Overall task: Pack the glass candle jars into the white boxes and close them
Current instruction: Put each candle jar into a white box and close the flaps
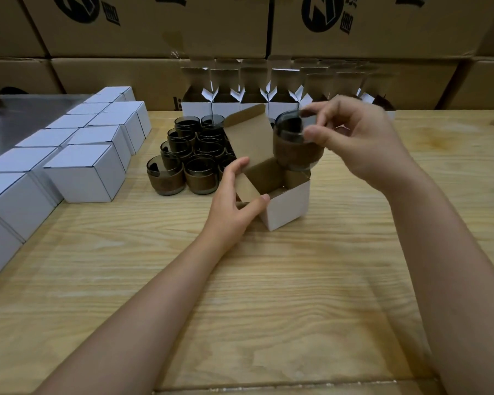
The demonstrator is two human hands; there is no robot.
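While the left hand (234,198) grips the near-left corner of the open white box (285,206), thumb on its front wall and fingers curled against a side flap, the right hand (351,138) pinches the rim of 1 candle jar (294,149) between thumb and fingertips. The jar hangs tilted over the box's far-right corner. It is dark smoked glass with a brown band round its lower half, and its outline is blurred. The box stands on the wooden table (268,280), and its raised lid flap hides part of the jar cluster (194,158) behind. The closed boxes (86,172) at left run out of frame.
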